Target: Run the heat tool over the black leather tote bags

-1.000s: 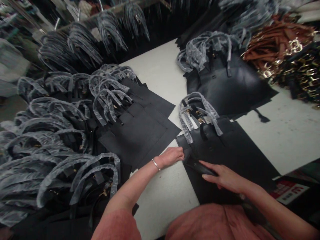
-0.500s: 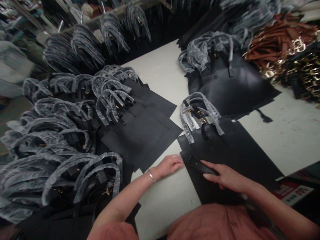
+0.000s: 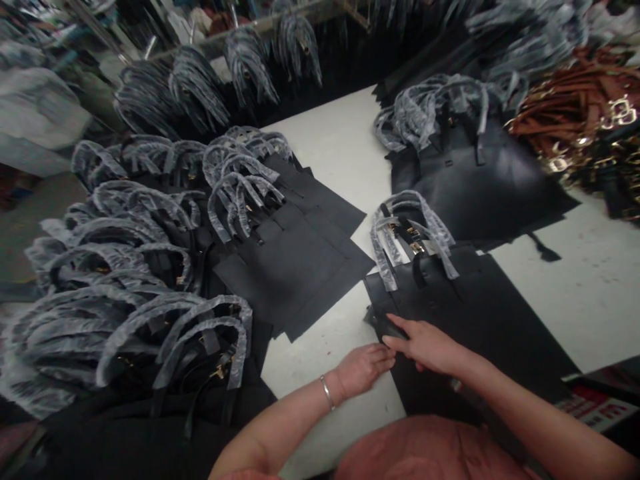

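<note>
The right hand (image 3: 425, 347) lies on a black leather tote bag (image 3: 475, 313) at lower right of the frame, fingers together over a dark flap (image 3: 383, 323); I cannot tell if it is clamped. The left hand (image 3: 363, 370), with a silver bangle (image 3: 327, 392), is open on the white worktop (image 3: 330, 427), just beside the bag. More black bags with wrapped handles (image 3: 150, 267) are piled at left.

Past the far edge of my white counter (image 3: 330, 133), a metal rail (image 3: 260, 30) runs across the room, with bags (image 3: 297, 47) hanging from it in dark rows. Down to my left, a grey floor (image 3: 35, 220) shows below a blurred heap of pale cloth (image 3: 40, 110). Low on my right is a red and white printed card (image 3: 597, 412). The light is dim and flat, and the crowded room beyond is hard to make out.
</note>
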`<state>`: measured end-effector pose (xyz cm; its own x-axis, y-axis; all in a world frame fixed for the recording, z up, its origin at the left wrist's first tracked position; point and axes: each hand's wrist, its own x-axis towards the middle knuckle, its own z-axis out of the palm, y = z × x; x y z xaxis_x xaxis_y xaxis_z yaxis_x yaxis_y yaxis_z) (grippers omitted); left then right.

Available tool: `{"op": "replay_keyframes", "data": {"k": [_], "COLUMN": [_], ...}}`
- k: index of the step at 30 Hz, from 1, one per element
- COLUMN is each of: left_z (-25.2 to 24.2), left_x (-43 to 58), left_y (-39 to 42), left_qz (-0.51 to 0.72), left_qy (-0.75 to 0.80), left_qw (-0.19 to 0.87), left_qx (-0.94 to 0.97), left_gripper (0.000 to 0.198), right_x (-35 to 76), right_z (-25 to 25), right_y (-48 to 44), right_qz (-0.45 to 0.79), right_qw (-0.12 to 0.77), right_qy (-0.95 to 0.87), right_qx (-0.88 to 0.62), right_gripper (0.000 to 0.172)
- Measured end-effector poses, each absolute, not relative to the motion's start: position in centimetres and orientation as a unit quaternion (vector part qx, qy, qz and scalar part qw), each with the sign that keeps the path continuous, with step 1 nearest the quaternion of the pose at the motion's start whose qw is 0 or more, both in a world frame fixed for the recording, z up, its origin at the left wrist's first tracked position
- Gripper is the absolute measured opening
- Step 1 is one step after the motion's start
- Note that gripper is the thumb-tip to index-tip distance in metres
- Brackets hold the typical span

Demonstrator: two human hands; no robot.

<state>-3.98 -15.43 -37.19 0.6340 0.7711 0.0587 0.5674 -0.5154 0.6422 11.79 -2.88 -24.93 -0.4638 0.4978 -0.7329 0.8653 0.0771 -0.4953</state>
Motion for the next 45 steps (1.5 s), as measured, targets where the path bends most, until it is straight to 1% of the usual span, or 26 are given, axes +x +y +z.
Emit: {"op": "replay_keyframes", "data": {"k": [4,6,8,12,14,18,21,23,25,28,31,35,39,42,45], "left_z": [-37.2,-37.3,-37.3,-37.3,-37.4,-38.0,-38.2,-38.0,-37.7,-37.2,-36.9,-36.7,-36.1,-35.6,-35.5], "left_x": [-3.7,-3.5,-3.1,-2.1,-1.5,-1.3,-2.8,-4.4,-5.9,-7.6,-8.5,-9.5,-10.6,-10.9,-10.6], "left_y": [-15.6,-15.6,-15.5,-15.5,-15.7,-15.3,-13.1,-10.9,-8.5,-5.3,-2.7,0.1,1.8,2.6,3.0], "left_qz": [0.171,0.173,0.175,0.183,0.193,0.267,0.348,0.364,0.338,0.255,0.190,0.162,0.143,0.123,0.116], "left_qy": [0.407,0.411,0.408,0.415,0.429,0.461,0.550,0.608,0.602,0.548,0.536,0.502,0.466,0.448,0.451], "left_qw": [0.289,0.288,0.289,0.289,0.289,0.300,0.279,0.260,0.268,0.291,0.280,0.286,0.294,0.285,0.306], "left_qx": [0.850,0.847,0.848,0.843,0.834,0.791,0.706,0.656,0.672,0.742,0.774,0.800,0.822,0.839,0.830], "left_gripper": [0.033,0.034,0.034,0.036,0.036,0.031,0.026,0.024,0.021,0.020,0.021,0.018,0.016,0.022,0.024], "right_x": [12.8,12.6,11.9,11.5,12.5,15.5,16.7,16.8,16.7,16.5,16.4,16.3,15.7,14.8,14.0], "right_z": [-25.1,-25.3,-25.5,-25.4,-25.2,-24.9,-25.0,-25.1,-25.1,-24.9,-24.3,-23.9,-24.5,-25.5,-26.6], "right_y": [-3.2,-3.2,-2.9,-1.2,-0.5,-0.9,-2.4,-3.3,-3.8,-3.9,-3.7,-3.4,-2.2,-0.8,0.3], "right_qz": [-0.485,-0.490,-0.486,-0.460,-0.485,-0.532,-0.546,-0.553,-0.555,-0.552,-0.545,-0.550,-0.555,-0.554,-0.559], "right_qw": [0.208,0.201,0.169,0.059,0.042,0.097,0.135,0.144,0.147,0.149,0.148,0.132,0.098,0.080,0.079], "right_qy": [0.703,0.701,0.709,0.705,0.673,0.643,0.633,0.626,0.627,0.638,0.646,0.642,0.635,0.636,0.626], "right_qx": [0.478,0.477,0.482,0.537,0.557,0.542,0.533,0.531,0.526,0.517,0.514,0.518,0.528,0.532,0.537], "right_gripper": [0.070,0.069,0.066,0.065,0.067,0.069,0.070,0.070,0.068,0.066,0.066,0.066,0.068,0.067,0.067]}}
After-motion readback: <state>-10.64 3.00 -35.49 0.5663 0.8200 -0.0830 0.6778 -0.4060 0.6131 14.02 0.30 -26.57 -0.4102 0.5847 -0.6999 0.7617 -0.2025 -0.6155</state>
